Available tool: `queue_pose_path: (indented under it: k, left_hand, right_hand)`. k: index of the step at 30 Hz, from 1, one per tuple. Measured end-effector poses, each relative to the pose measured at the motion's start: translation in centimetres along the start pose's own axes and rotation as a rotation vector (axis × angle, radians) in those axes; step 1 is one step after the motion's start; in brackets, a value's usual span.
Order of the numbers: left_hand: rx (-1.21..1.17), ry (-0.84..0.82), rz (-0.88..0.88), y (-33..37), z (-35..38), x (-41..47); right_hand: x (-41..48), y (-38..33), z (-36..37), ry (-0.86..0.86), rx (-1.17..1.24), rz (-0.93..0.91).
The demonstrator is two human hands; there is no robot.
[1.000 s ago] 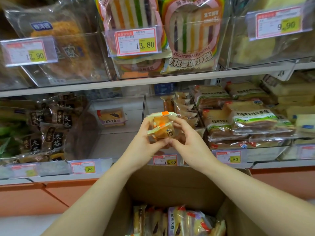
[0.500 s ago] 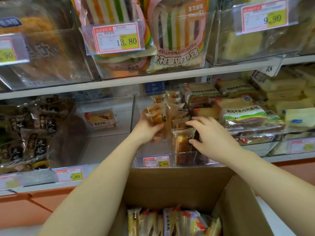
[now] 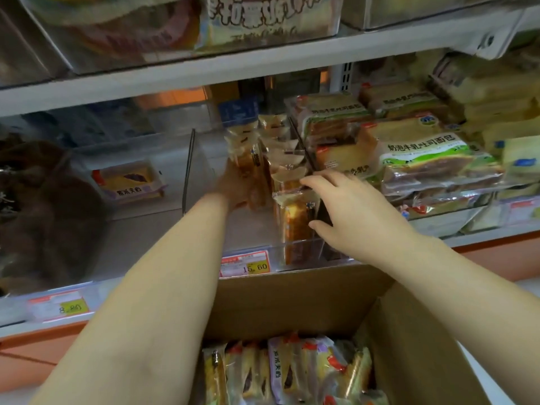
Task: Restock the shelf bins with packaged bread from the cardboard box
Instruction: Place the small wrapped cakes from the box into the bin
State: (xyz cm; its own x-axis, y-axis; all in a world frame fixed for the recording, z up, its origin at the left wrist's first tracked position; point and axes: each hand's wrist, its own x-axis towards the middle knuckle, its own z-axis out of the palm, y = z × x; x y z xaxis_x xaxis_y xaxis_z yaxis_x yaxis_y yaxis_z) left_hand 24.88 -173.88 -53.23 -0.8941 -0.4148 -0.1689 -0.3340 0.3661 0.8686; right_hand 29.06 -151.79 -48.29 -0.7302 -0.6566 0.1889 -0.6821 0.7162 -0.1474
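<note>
My left hand (image 3: 238, 187) reaches into the clear middle bin (image 3: 292, 252) and grips upright bread packets (image 3: 247, 154) at the left of a row. My right hand (image 3: 347, 211) rests against the front packet (image 3: 295, 220) of that row, fingertips on its top and thumb by its side. The row of upright packets runs back into the bin. Below, the open cardboard box (image 3: 292, 302) holds several wrapped bread packets (image 3: 289, 372).
The clear bin (image 3: 152, 153) to the left holds one purple-labelled packet (image 3: 130, 181). Green-labelled toast loaves (image 3: 423, 156) fill the bin to the right. Price tags (image 3: 248, 263) line the shelf edge. An upper shelf (image 3: 233, 62) with bins hangs close overhead.
Both hands held a packet in front of the shelf a second ago. The left has since carried it into the middle bin, while the right moved onto the front packet of the row.
</note>
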Motion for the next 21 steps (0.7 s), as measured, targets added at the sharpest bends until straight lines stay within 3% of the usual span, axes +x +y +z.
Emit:
queue_pose_path:
  k: [4, 8, 11, 16, 21]
  left_hand:
    - [0.131, 0.124, -0.011, -1.4, 1.0, 0.9]
    - [0.142, 0.255, 0.086, -0.5, 1.5, 0.1]
    - [0.203, 0.208, 0.150, -0.2, 1.8, -0.3]
    - [0.309, 0.071, 0.112, 0.3, 1.2, 0.1]
    - [0.263, 0.102, 0.089, 0.2, 1.2, -0.2]
  right_hand:
    - [-0.1, 0.0, 0.0, 0.012, -0.006, -0.009]
    - [-0.1, -0.1, 0.0, 0.014, -0.005, -0.013]
    - [-0.1, -0.1, 0.1, 0.013, -0.016, -0.012]
    - [-0.1, -0.1, 0.2, 0.011, -0.025, -0.011]
    - [-0.2, 0.1, 0.3, 0.024, -0.021, -0.016]
